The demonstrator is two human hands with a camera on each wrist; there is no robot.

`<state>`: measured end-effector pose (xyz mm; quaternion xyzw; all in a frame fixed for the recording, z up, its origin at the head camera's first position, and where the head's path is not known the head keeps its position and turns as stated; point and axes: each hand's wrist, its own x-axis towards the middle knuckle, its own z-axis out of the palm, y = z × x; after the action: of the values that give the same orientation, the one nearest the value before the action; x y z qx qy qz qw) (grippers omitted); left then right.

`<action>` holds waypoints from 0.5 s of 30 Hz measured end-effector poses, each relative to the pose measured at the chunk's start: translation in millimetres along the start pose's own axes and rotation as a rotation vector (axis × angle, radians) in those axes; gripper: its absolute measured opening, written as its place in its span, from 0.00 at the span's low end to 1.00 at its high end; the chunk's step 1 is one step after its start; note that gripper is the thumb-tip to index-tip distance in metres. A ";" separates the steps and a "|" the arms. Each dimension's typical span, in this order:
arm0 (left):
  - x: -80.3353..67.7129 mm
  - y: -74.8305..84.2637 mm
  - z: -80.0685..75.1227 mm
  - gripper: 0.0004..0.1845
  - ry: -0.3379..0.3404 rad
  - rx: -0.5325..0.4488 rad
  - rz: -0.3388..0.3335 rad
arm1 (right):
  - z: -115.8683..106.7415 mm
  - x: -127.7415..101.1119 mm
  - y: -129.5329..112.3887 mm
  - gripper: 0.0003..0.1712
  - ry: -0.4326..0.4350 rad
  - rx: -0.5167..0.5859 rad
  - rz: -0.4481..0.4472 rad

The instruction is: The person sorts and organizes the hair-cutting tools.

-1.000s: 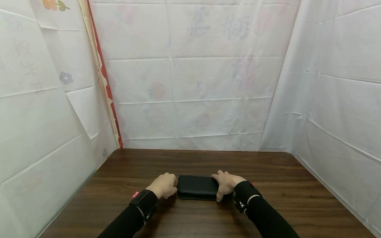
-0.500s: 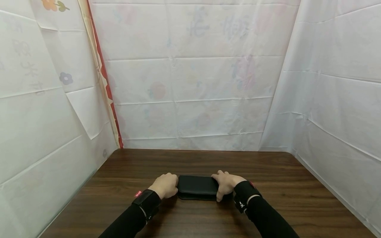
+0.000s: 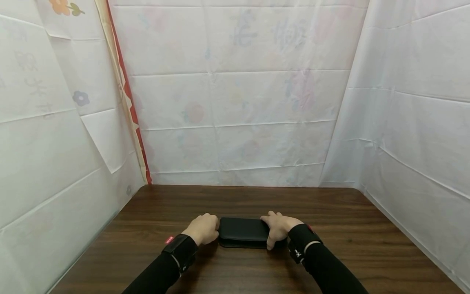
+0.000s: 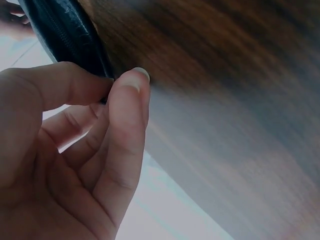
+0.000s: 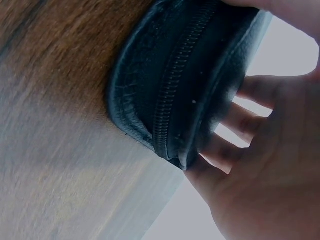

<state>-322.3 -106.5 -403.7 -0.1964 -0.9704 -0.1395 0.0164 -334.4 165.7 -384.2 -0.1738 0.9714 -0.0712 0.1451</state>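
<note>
A black zip case (image 3: pixel 244 231) lies flat on the dark wooden table (image 3: pixel 235 200), near the front and at the middle. My left hand (image 3: pixel 203 229) is at its left end. In the left wrist view, thumb and forefinger (image 4: pixel 131 85) pinch the corner of the case (image 4: pixel 65 35). My right hand (image 3: pixel 277 226) grips the right end, with the fingers over the top and the thumb at the front. The right wrist view shows the case's closed zip (image 5: pixel 172 95) and fingers (image 5: pixel 240 120) curled behind its edge. Both forearms are in black sleeves with wrist straps.
White sheets with faint flower prints hang as walls on the left (image 3: pixel 55 143), back (image 3: pixel 238 122) and right (image 3: pixel 415 134) of the table. A red-edged strip (image 3: pixel 128 106) runs down the back left corner. The table's wooden surface stretches behind and beside the case.
My left hand has edged slightly to the right against the case's end. The case and my right hand stay where they were.
</note>
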 end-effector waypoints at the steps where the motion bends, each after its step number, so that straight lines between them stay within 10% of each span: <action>1: 0.8 -0.3 0.2 0.12 0.002 0.004 0.000 | -0.4 -0.2 -0.2 0.51 0.000 0.001 0.001; 15: 4.3 -1.4 -0.5 0.07 0.010 0.017 -0.028 | -1.0 -0.7 -0.7 0.52 -0.008 0.010 0.002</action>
<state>-326.8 -106.2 -403.2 -0.1819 -0.9741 -0.1325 0.0209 -333.9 165.4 -382.9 -0.1725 0.9706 -0.0750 0.1499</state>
